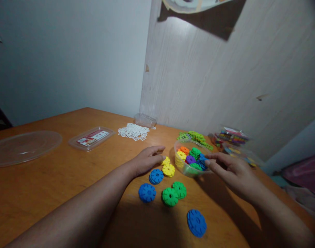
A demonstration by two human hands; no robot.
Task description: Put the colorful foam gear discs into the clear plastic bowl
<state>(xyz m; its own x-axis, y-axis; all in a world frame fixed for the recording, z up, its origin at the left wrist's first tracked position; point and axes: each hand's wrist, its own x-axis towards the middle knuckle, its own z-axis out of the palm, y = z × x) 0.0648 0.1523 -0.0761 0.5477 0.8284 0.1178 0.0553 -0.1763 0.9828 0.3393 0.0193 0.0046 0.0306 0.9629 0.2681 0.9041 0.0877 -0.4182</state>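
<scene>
My left hand [148, 160] rests on the table with thumb and forefinger apart, the thumb touching a small yellow notched disc [165, 161]. Close by lies a second stack of yellow notched discs [168, 170]. My right hand [231, 170] is at the right side of a clear plastic bowl [177, 162], thumb and fingers closed on blue notched discs [201, 162] at its rim. Inside the bowl are orange [184, 150], purple [190, 159], green [195, 153] and yellow discs. Stacks of blue discs [147, 192] and green discs [170, 196] lie nearer me.
Another blue stack [197, 223] lies at the front. White lattice pieces [134, 131], a clear tub [145, 120] and lime-green pieces [196, 136] are toward the back. Clear lids [91, 138] lie left. Blurred boxes [233, 136] stand at the right by the wall.
</scene>
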